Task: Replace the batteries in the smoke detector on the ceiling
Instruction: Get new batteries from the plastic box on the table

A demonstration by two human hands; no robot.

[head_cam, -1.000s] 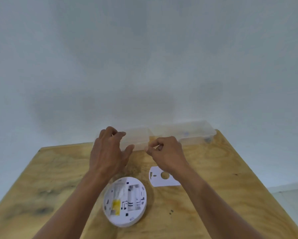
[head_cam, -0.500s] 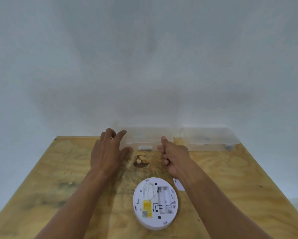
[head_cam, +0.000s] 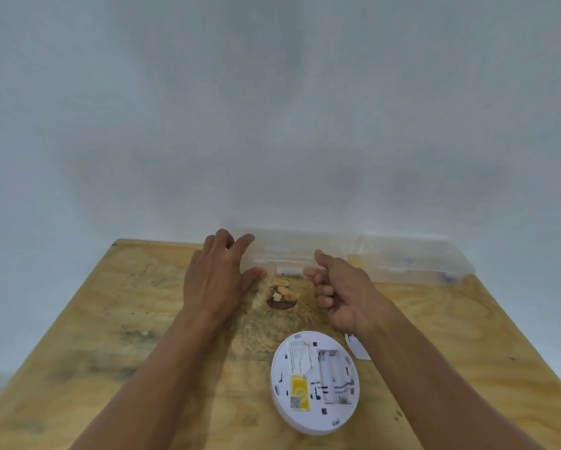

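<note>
The white round smoke detector (head_cam: pixel 315 381) lies face down on the plywood table (head_cam: pixel 143 336), its battery bay open and empty beside a yellow label. A white cover piece (head_cam: pixel 357 349) shows partly from under my right forearm. A clear plastic box (head_cam: pixel 285 254) stands at the table's back edge. My left hand (head_cam: pixel 217 277) is spread open against the box's left end, thumb at its front corner. My right hand (head_cam: pixel 341 287) pinches the box's front lid edge beside the white latch (head_cam: pixel 289 271), thumb on top, other fingers curled.
A second clear plastic box (head_cam: pixel 412 261) sits to the right of the first, along the pale wall (head_cam: pixel 272 125). A dark knot (head_cam: pixel 280 298) marks the wood between my hands. The table's left and right edges slant outward toward me.
The view has swung, so the detector now appears further right. My right hand shifted from a pinch between the boxes to the first box's latch edge. My left hand stayed at the box's left end.
</note>
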